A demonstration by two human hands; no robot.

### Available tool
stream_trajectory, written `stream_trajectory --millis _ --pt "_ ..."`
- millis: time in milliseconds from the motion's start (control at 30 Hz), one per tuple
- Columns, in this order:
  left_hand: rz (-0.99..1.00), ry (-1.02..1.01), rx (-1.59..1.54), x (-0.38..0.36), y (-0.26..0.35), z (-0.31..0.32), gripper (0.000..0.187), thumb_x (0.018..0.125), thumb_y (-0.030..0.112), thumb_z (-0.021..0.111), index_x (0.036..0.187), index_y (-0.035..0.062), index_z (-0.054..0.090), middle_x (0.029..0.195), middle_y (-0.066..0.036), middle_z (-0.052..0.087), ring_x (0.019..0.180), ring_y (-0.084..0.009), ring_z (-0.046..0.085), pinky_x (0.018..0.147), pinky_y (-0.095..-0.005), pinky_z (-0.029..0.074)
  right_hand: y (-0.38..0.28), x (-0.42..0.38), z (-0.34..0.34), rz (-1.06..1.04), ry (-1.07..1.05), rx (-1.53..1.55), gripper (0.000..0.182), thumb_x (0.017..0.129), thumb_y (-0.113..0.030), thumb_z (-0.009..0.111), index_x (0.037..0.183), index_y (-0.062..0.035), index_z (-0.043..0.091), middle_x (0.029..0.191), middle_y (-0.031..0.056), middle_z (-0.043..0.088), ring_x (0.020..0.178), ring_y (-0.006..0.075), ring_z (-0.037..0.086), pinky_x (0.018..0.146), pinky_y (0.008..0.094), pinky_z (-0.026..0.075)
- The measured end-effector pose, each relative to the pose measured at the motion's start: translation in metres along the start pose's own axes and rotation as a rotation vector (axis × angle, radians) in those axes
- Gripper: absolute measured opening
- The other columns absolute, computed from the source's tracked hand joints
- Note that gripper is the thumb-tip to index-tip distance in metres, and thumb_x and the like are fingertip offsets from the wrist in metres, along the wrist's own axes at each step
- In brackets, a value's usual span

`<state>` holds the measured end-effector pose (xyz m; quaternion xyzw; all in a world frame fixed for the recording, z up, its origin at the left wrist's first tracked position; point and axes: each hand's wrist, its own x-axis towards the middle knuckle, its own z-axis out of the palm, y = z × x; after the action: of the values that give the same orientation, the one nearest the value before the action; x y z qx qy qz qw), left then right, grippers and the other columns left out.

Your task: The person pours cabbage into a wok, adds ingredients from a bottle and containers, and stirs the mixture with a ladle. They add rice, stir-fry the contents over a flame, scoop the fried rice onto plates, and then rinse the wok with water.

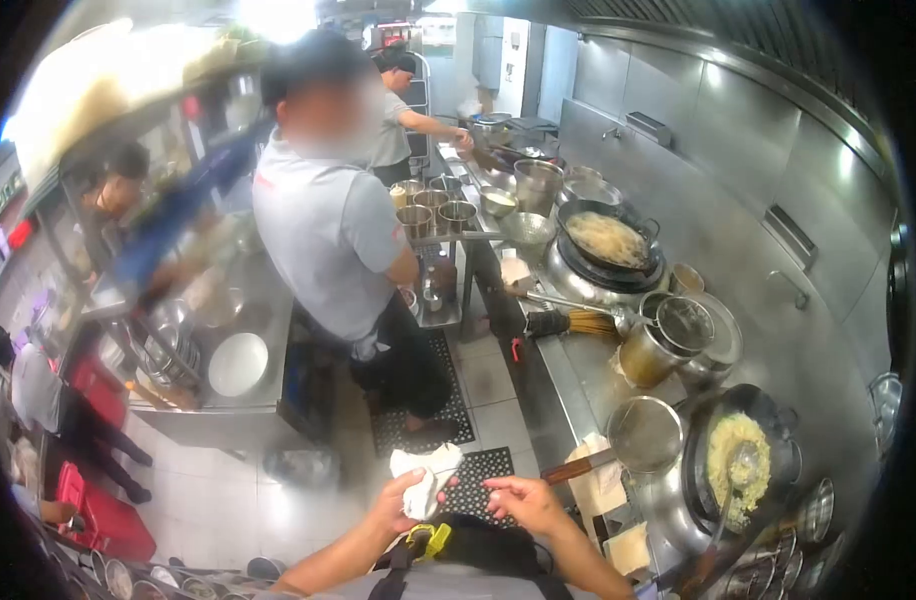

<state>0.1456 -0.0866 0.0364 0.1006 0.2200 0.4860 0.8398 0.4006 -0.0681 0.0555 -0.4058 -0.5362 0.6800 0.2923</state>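
My left hand (398,506) is closed on a folded white cloth (430,472) in front of my body. My right hand (526,503) is held out just beside it, fingers slightly bent and apart, with nothing in them. Close to the right hand is the wooden handle (578,466) of a round mesh strainer (646,434), which lies on the stove edge. To the right, a wok (694,452) contains pale yellow food (726,440), with a ladle (743,462) resting in it.
A second wok (646,236) with bubbling oil sits farther along the stove. A metal pot (646,362) with a strainer stands between the woks. One co-worker (323,215) stands ahead on the left, by a steel counter (213,425); another (390,130) works farther back. Black perforated mats (448,385) cover some floor.
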Motion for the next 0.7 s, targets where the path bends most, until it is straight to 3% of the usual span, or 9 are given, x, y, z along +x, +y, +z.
stream_trajectory --millis 133,200,433,600,667,700 --pt "0.006 -0.025 -0.053 0.015 -0.001 0.007 0.058 0.085 0.031 0.063 0.133 0.0034 0.045 0.111 -0.018 0.06 0.079 -0.0204 0.063 0.069 -0.0289 0.054 0.007 -0.001 0.019 0.014 0.009 0.054 0.03 0.093 -0.01 0.057 0.12 0.0022 0.059 0.087 0.0076 0.067 0.071 0.0094 0.061 0.066 0.0221 0.05" --pt "-0.016 0.027 -0.05 0.024 -0.006 0.01 0.058 0.086 0.032 0.063 0.132 0.0035 0.045 0.11 -0.018 0.061 0.078 -0.021 0.063 0.068 -0.0291 0.055 -0.002 -0.008 0.026 0.034 -0.019 -0.091 0.031 0.093 -0.011 0.057 0.12 0.002 0.059 0.088 0.0068 0.067 0.073 0.0092 0.061 0.067 0.0221 0.051" --pt "-0.031 0.009 -0.005 0.037 -0.009 0.012 0.056 0.085 0.03 0.064 0.131 0.0033 0.046 0.109 -0.018 0.062 0.077 -0.0216 0.064 0.067 -0.029 0.056 0.004 -0.019 0.012 0.006 0.074 -0.013 0.03 0.093 -0.013 0.058 0.119 0.0023 0.06 0.088 0.0082 0.066 0.073 0.0104 0.061 0.067 0.023 0.051" --pt "-0.005 0.014 -0.003 0.046 -0.011 -0.005 0.054 0.086 0.03 0.064 0.129 0.0025 0.048 0.11 -0.018 0.062 0.078 -0.022 0.065 0.069 -0.0295 0.055 0.019 -0.012 0.012 0.039 0.003 -0.09 0.032 0.092 -0.012 0.058 0.12 0.0025 0.059 0.091 0.0087 0.067 0.075 0.0108 0.062 0.065 0.0234 0.052" --pt "0.02 0.041 0.134 0.048 -0.006 -0.017 0.053 0.086 0.03 0.063 0.128 0.0009 0.049 0.107 -0.018 0.064 0.078 -0.0228 0.065 0.069 -0.0315 0.055 0.018 -0.005 0.004 0.004 -0.028 -0.117 0.031 0.092 -0.011 0.057 0.12 0.0019 0.059 0.089 0.0091 0.067 0.072 0.0115 0.062 0.063 0.0253 0.053" --pt "0.071 0.168 0.258 0.049 -0.005 -0.024 0.052 0.086 0.03 0.062 0.125 -0.0016 0.05 0.103 -0.018 0.065 0.078 -0.0237 0.065 0.07 -0.0337 0.055 -0.002 0.001 -0.01 -0.04 -0.028 -0.111 0.029 0.091 -0.009 0.056 0.119 0.0012 0.059 0.087 0.0092 0.067 0.07 0.012 0.061 0.061 0.0266 0.053"
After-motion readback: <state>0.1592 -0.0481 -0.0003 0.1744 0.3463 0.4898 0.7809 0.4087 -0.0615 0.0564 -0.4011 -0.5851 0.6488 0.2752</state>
